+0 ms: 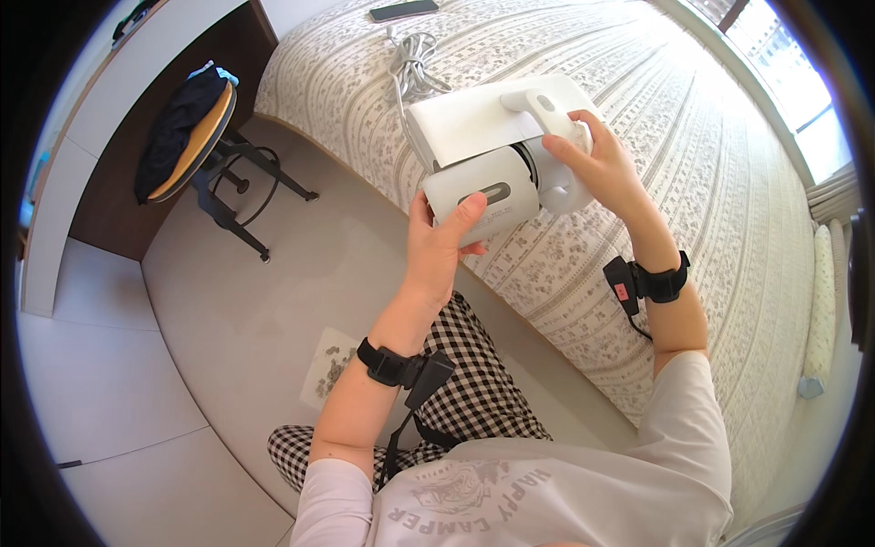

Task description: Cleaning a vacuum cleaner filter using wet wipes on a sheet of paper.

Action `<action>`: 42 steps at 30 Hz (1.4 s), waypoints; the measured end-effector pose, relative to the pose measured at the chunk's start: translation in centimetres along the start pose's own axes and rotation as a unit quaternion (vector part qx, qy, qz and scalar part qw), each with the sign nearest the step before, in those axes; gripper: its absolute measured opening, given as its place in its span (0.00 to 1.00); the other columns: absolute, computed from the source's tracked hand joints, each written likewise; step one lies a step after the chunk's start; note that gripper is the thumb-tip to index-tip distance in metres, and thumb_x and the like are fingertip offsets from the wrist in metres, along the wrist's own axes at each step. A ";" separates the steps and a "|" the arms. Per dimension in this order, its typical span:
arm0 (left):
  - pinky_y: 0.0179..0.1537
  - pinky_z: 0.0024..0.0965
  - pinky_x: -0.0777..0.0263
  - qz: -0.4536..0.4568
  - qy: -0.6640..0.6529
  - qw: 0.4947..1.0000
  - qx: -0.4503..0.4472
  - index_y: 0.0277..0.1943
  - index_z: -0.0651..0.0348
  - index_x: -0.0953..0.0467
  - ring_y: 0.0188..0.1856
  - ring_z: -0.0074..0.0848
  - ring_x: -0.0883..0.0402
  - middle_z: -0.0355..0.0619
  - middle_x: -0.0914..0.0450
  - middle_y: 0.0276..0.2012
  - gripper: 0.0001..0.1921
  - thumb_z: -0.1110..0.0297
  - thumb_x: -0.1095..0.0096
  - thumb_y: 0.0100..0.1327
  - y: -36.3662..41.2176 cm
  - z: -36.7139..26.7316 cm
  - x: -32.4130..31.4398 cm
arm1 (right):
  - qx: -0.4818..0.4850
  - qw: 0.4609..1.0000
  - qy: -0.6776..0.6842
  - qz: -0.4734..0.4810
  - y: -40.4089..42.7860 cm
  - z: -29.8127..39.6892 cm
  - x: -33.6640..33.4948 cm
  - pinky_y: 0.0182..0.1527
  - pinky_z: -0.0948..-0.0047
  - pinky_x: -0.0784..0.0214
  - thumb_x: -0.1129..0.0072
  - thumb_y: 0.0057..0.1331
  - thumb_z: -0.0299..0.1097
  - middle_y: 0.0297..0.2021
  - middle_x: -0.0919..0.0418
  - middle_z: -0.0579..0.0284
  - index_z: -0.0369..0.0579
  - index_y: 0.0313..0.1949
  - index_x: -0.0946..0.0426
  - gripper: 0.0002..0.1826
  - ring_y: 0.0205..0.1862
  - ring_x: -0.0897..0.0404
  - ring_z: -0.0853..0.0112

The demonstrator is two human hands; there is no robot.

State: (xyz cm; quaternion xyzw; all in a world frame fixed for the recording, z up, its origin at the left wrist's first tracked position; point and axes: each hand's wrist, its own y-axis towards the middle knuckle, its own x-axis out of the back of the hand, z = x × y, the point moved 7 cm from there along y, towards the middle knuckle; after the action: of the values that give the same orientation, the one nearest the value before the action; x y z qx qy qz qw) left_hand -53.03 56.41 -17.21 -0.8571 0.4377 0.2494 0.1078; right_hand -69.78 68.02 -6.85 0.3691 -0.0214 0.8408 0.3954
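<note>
A white corded appliance, probably a mite vacuum cleaner (492, 123), is held over the edge of the bed. My left hand (448, 229) grips its white cylindrical container (502, 195), the thumb beside a grey oval window. My right hand (598, 161) is closed around the back of the handle, near the joint with the container. A dark gap shows between container and body. From the body runs a grey power cord (415, 61), bundled in loops on the bedspread. The appliance's underside is hidden.
The bed with a patterned quilted bedspread (588, 294) lies ahead and to the right. A dark phone (403, 10) rests on it at the top. At the left stands a round stool (198, 137) with dark clothing on it. A stained whitish sheet (331, 366) lies on the floor.
</note>
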 end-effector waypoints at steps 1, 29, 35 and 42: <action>0.30 0.25 0.27 -0.015 0.015 1.000 0.003 0.54 0.62 0.33 0.37 0.24 0.22 0.45 0.22 0.44 0.27 0.55 0.32 0.59 0.2 0.3 0.3 | 0.003 1.000 -0.021 0.001 -0.2 0.1 -0.2 0.39 0.68 0.27 0.40 0.59 0.52 0.37 0.20 0.43 0.33 0.55 0.32 0.35 0.39 0.19 0.64; 0.46 0.36 0.23 -0.104 0.441 0.870 -0.196 0.73 0.52 0.59 0.55 0.44 0.27 0.59 0.41 0.60 0.55 0.70 0.25 0.49 -1.2 0.8 1.2 | 0.017 0.988 0.155 0.008 -1.0 -1.0 -2.2 0.36 0.75 0.27 0.37 0.57 0.36 0.37 0.19 0.54 0.33 0.53 0.28 0.26 0.35 0.20 0.74; 0.52 0.31 0.28 -0.026 0.189 0.966 -0.174 0.73 0.62 0.66 0.55 0.31 0.27 0.53 0.42 0.66 0.56 0.74 0.26 0.51 -0.7 2.1 1.7 | 0.022 0.986 0.164 -0.002 -1.2 -1.1 -1.7 0.37 0.76 0.28 0.38 0.58 0.35 0.37 0.20 0.56 0.33 0.53 0.28 0.25 0.35 0.21 0.74; 0.61 0.37 0.37 0.033 0.226 0.960 -0.164 0.71 0.64 0.61 0.63 0.36 0.35 0.52 0.41 0.65 0.59 0.65 0.20 0.46 1.1 1.0 0.6 | -0.015 0.969 0.245 0.020 -0.5 -0.7 -1.6 0.37 0.76 0.28 0.38 0.59 0.35 0.38 0.20 0.54 0.30 0.51 0.29 0.25 0.36 0.21 0.74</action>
State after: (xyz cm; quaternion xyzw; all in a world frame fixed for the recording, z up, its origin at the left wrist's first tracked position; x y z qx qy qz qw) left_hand -53.90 55.73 -18.35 -0.8820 0.4319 0.1212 -0.1444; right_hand -69.20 67.56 -8.55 0.1453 0.0555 0.9130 0.3770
